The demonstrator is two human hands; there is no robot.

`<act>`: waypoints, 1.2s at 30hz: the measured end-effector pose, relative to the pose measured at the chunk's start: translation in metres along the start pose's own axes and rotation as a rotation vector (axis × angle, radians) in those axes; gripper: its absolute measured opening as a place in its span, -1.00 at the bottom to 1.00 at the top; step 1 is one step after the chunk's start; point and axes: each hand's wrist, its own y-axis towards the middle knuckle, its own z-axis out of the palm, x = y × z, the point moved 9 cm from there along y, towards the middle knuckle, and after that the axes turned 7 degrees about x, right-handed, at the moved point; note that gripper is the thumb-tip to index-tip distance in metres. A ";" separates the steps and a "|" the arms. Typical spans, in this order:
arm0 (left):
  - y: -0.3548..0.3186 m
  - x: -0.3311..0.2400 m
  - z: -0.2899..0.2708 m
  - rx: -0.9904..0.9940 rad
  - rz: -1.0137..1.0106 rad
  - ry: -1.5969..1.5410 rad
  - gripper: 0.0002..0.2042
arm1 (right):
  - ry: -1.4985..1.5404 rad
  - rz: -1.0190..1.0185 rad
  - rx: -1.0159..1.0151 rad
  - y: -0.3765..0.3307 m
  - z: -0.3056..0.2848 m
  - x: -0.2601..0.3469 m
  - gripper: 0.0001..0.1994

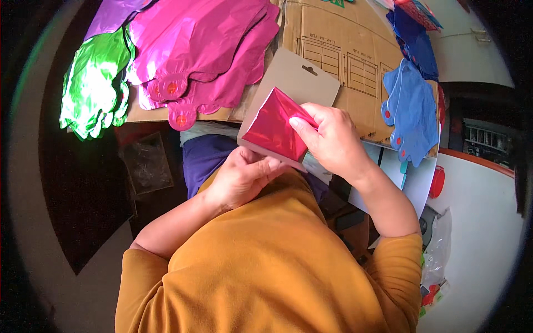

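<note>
While the left hand (244, 176) seems to pinch the near edge of the card (300, 75), partly hidden, the right hand (336, 139) pinches the right side of the foil (273, 125) over the card, at the near side of the cardboard (383, 50); light, even thumb pressure should keep the foil smooth.

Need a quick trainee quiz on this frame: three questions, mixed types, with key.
1. True or false: the right hand's thumb lies on the crimson foil.
2. Which flat pieces lie at the right edge of the cardboard? A) green B) blue C) magenta
3. Which hand holds the near end of the tan card?

Key: 1. True. 2. B, the blue pieces. 3. The left hand.
</note>
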 end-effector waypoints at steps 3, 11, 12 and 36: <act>0.007 0.002 -0.008 -0.066 0.046 0.003 -0.71 | -0.043 -0.021 0.002 0.000 0.001 0.004 -0.81; 0.008 0.006 -0.019 -0.181 0.112 -0.013 -0.84 | -0.085 -0.012 0.098 0.001 0.004 0.001 -0.83; 0.008 0.004 -0.019 -0.166 0.116 0.020 -0.85 | -0.119 -0.012 0.140 0.002 0.004 0.002 -0.84; 0.005 -0.010 -0.016 -0.363 0.112 0.122 -0.86 | -0.633 -0.932 0.395 0.009 0.058 0.015 -0.14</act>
